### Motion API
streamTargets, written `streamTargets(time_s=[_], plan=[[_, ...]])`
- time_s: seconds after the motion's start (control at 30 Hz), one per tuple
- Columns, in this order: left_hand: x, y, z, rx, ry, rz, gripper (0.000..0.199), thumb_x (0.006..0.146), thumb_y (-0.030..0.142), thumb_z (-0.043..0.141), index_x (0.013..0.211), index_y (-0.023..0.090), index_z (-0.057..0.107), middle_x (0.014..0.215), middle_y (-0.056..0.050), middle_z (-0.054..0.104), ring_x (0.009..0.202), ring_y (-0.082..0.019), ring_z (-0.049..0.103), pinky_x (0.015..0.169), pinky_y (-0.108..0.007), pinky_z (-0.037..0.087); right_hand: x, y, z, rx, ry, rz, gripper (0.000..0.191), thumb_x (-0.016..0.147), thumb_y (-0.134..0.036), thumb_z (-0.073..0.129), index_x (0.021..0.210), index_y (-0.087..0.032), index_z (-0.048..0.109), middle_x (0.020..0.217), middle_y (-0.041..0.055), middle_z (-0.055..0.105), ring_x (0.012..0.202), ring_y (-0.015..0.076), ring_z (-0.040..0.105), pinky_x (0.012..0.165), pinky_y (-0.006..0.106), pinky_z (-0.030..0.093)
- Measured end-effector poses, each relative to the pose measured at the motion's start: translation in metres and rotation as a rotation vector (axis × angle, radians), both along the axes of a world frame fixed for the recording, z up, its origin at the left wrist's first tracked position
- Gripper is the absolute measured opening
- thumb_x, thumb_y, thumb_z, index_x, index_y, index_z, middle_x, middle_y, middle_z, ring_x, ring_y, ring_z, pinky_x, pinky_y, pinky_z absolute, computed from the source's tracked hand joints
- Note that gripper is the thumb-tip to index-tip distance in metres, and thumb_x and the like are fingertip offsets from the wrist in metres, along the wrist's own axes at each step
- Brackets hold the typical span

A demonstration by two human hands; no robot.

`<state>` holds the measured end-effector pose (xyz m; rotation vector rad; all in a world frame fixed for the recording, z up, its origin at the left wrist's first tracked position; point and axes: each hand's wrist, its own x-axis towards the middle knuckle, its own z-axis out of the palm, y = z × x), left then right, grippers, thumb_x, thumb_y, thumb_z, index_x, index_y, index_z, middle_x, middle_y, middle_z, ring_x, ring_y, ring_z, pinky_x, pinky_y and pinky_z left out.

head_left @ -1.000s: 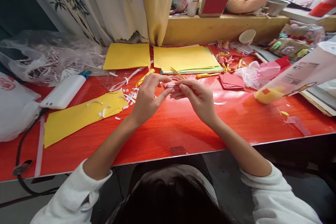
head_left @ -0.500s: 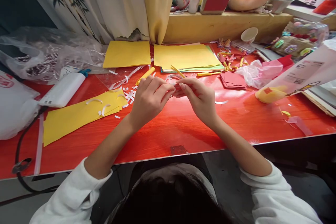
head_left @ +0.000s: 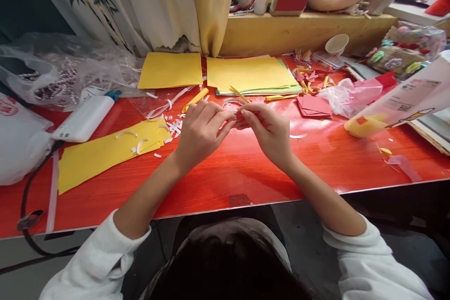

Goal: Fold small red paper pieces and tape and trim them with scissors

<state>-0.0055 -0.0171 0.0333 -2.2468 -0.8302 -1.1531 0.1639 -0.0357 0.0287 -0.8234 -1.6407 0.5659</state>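
Observation:
My left hand (head_left: 204, 130) and my right hand (head_left: 270, 130) meet above the middle of the red table (head_left: 211, 183). Both are closed in a pinch, fingertips almost touching, on something small that the fingers mostly hide. A thin yellow strip (head_left: 240, 94) slants up just behind my right fingertips; I cannot tell whether it is held. Behind the hands lies a clear ring-shaped roll (head_left: 230, 101), partly covered. Left of my left hand are a rolled yellow paper tube (head_left: 195, 99) and small white paper scraps (head_left: 173, 127).
Long yellow paper strips (head_left: 105, 157) lie at left, near a white power strip (head_left: 86, 119). Yellow sheets (head_left: 249, 74) are stacked at the back. Red paper squares (head_left: 314, 106), crumpled pink-white plastic (head_left: 346, 96) and a clear bag (head_left: 401, 96) occupy the right. A paper cup (head_left: 336, 45) stands behind.
The camera view has shifted slightly. Both hands keep their pinch at nearly the same place, with little visible finger movement.

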Motion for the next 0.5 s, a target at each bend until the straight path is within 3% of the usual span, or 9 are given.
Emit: streamTargets(time_s=[0.5], plan=[[0.0004,0.0004,-0.0025,-0.077,-0.026,-0.018,0.010,0.088,0.025,0.052,0.092,0.020,0.061,0.079,-0.001,0.060,0.076,-0.014,0.052,0.070,-0.031,0.035,0.0005,0.0009,-0.0016,0.025,-0.049,-0.008,0.012,0.091,-0.020,0.048,0.095,-0.017,0.058,0.081,0.0004,0.066,0.072,0.0105,0.069,0.068,0.024,0.060]])
